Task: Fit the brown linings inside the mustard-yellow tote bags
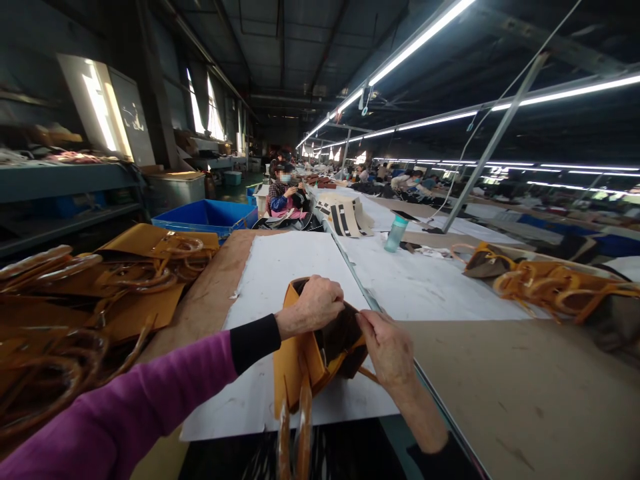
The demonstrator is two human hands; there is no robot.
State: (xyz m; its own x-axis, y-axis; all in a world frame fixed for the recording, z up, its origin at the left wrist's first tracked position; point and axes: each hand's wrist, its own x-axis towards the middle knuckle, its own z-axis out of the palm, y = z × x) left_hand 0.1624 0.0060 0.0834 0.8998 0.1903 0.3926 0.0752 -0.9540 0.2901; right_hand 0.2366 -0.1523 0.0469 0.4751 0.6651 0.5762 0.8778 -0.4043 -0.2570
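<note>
Bag handles (304, 427) overhang sheet edge (240, 427)

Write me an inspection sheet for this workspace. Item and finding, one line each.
Surface: white paper under the work; bare brown board at the right.
Work in hand: tan-and-dark bag, mouth facing up between the hands, handles pointing toward the wearer.
Clutter: piled tan bags at the left, more bags at the far right, a teal bottle beyond.
Hands: left hand and right hand both grip the bag's rim.
Cables: a pale cord hangs by a slanted post.
Surroundings: another person ahead, blue bin, strip lights overhead.
</note>
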